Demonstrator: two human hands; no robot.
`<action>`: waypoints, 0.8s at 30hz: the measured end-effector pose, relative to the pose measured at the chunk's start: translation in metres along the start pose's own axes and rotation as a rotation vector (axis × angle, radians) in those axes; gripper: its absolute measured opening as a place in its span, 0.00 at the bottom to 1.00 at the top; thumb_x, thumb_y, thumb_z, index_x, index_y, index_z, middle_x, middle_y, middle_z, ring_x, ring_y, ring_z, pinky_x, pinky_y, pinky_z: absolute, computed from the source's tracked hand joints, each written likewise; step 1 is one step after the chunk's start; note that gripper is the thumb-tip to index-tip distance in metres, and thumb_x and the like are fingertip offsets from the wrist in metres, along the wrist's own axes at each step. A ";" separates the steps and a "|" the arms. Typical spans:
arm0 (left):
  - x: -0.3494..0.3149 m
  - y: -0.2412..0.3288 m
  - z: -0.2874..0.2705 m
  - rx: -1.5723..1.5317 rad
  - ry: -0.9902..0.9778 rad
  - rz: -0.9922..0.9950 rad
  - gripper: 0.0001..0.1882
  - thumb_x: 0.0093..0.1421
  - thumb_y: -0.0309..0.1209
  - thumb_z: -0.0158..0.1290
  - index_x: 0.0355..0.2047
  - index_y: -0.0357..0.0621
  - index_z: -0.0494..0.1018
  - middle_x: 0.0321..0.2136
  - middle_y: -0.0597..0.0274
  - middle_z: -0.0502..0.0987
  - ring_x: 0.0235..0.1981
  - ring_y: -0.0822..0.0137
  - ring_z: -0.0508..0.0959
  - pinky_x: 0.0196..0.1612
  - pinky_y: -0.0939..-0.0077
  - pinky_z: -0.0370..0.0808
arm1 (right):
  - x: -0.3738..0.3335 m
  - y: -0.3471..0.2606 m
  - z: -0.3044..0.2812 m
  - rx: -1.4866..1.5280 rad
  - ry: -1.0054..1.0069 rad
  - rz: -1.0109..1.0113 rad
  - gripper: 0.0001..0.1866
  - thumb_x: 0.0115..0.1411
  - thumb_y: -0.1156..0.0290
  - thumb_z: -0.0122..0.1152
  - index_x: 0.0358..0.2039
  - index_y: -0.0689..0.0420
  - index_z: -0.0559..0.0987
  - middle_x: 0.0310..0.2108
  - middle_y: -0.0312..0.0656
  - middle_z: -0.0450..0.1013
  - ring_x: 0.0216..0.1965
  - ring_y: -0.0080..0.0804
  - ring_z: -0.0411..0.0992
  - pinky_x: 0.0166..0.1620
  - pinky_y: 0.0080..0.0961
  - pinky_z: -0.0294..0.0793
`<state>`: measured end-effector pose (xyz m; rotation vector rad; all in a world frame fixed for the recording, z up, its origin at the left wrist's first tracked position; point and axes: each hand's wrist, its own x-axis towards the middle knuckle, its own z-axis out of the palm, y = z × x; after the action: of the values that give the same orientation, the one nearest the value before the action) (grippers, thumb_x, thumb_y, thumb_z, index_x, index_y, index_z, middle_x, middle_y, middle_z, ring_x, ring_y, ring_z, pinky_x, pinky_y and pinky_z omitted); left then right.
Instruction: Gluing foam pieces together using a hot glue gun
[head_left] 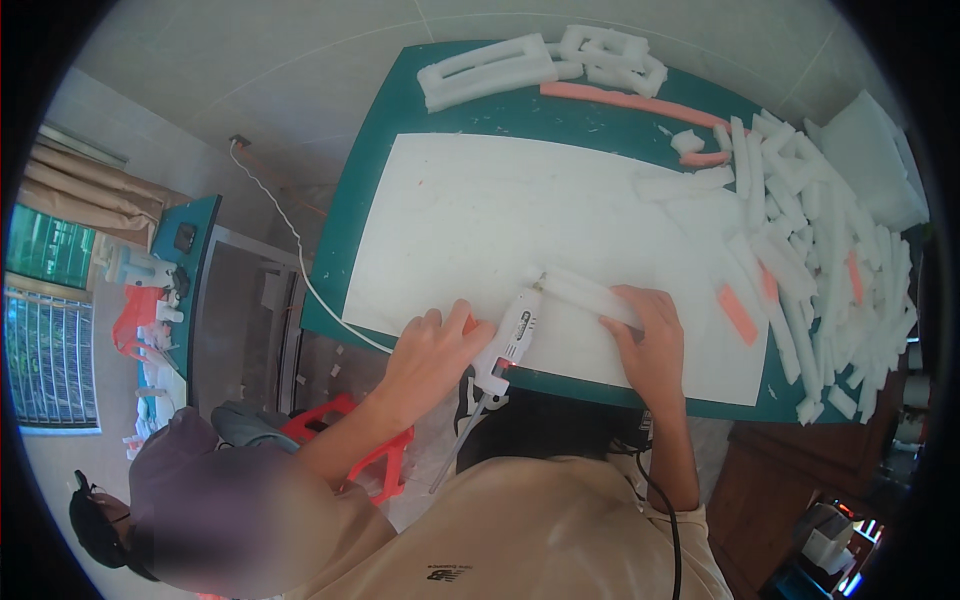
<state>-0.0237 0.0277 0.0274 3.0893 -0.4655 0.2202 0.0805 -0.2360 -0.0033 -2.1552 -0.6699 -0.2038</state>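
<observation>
My left hand (435, 355) is closed around a white hot glue gun (516, 335), with fingers by its orange trigger. A pale glue stick (460, 445) sticks out of the gun's back end toward me. The gun's tip is at the left end of a white foam strip (585, 295); whether they touch I cannot tell. My right hand (650, 340) grips that strip at its right end, thumb on the near side. Both hands are over the near part of a large white sheet (450, 220).
A green table (345, 235) carries the sheet. White foam strips (820, 230) pile up at the right, several pink ones among them. Foam frames (490, 70) lie at the far edge. A white cord (290, 225) hangs left of the table. Another person (210, 500) is at lower left, beside a red stool (385, 465).
</observation>
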 end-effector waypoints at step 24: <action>-0.003 0.008 -0.001 -0.022 -0.057 -0.078 0.10 0.47 0.24 0.55 0.31 0.46 0.69 0.31 0.61 0.65 0.22 0.64 0.70 0.23 0.72 0.69 | 0.000 -0.003 0.000 -0.072 -0.029 0.077 0.17 0.51 0.77 0.70 0.43 0.61 0.80 0.41 0.46 0.79 0.45 0.48 0.73 0.49 0.37 0.73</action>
<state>-0.0293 0.0213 0.0281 3.0912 -0.3459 0.1253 0.0791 -0.2345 -0.0008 -2.2524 -0.6028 -0.1579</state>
